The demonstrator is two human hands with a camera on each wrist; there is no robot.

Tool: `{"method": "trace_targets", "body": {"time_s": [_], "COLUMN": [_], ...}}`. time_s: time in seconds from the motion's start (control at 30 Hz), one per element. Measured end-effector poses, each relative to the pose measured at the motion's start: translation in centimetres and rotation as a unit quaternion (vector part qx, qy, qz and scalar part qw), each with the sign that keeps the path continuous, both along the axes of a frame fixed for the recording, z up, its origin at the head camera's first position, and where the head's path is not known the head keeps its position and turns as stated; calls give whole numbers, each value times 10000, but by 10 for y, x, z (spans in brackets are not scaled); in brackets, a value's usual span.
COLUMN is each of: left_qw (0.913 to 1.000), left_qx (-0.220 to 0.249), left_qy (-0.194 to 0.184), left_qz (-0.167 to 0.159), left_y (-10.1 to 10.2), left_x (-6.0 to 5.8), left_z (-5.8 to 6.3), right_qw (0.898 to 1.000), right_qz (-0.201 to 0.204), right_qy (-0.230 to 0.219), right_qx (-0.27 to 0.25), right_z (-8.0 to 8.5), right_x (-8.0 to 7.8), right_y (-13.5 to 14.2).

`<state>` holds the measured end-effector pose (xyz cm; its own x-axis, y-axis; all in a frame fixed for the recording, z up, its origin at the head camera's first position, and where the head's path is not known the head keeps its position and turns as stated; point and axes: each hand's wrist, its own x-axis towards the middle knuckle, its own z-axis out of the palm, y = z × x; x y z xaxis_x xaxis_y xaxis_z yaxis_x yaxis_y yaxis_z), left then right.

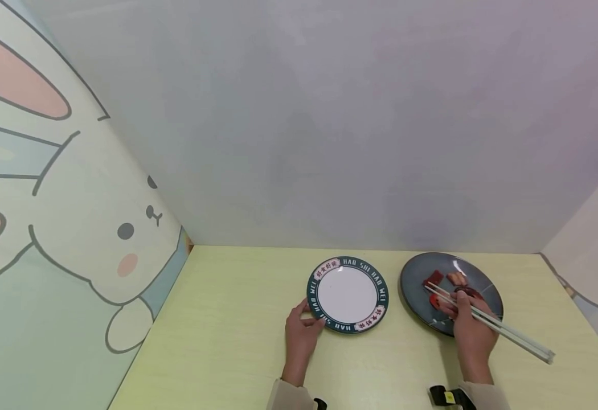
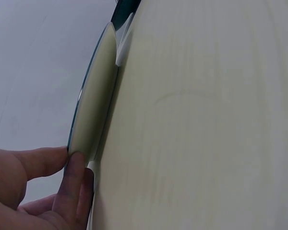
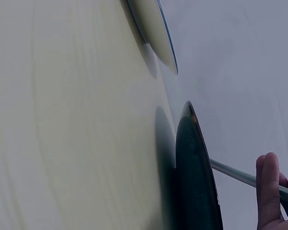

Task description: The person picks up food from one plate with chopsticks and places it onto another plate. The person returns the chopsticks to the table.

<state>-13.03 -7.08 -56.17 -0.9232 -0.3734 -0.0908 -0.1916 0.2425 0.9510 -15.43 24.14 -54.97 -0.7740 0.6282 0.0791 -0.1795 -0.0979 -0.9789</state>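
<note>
My left hand (image 1: 302, 333) pinches the lower left rim of a white plate (image 1: 347, 294) with a dark green lettered border. In the left wrist view, the thumb and fingers (image 2: 73, 179) grip that plate's edge from both sides. With my right hand (image 1: 472, 327) I hold a pair of pale chopsticks (image 1: 514, 334) over a dark plate (image 1: 417, 285). Their tips point at a dark red piece of food (image 1: 434, 278) on it. Beside that lie a pinkish piece (image 1: 457, 278) and a bright red round piece (image 1: 435, 300); my hand partly hides the food at the right.
Both plates are on a pale yellow table (image 1: 237, 319), the dark one right of the white one. A grey wall (image 1: 299, 142) rises behind the table's far edge. On the left stands a panel with a cartoon rabbit (image 1: 99, 228), and another pale panel (image 1: 596, 256) is at the right.
</note>
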Motion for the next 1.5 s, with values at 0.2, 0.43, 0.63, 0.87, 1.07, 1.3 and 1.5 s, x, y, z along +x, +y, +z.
{"method": "trace_targets", "body": {"time_s": [0.2, 0.43, 0.63, 0.87, 1.07, 1.3, 1.5], "left_qw": [10000, 10000, 10000, 9999, 9999, 9999, 10000], "left_qx": [-38, -42, -47, -49, -18, -20, 15], "left_qy": [-8, -28, -83, -115, -164, -144, -91], "left_qz": [9, -3, 13, 16, 0, -10, -32], "left_y": [0, 0, 1, 1, 0, -1, -1], "left_x": [1, 0, 0, 0, -2, -3, -1], "left_z": [-2, -1, 0, 2, 0, -2, -1], "right_qw": [9997, 9916, 9940, 9901, 9856, 9723, 9610], "right_qz": [108, 440, 597, 645, 866, 1069, 1332], "right_qy": [48, -107, 139, 333, 488, 359, 235], "right_qx": [223, 1208, 910, 1201, 1365, 2046, 2412], "right_z": [2, 4, 3, 2, 0, 2, 4], "right_x": [4, 11, 16, 20, 24, 29, 31], "right_y": [-3, -9, -17, -29, -36, -43, -46]}}
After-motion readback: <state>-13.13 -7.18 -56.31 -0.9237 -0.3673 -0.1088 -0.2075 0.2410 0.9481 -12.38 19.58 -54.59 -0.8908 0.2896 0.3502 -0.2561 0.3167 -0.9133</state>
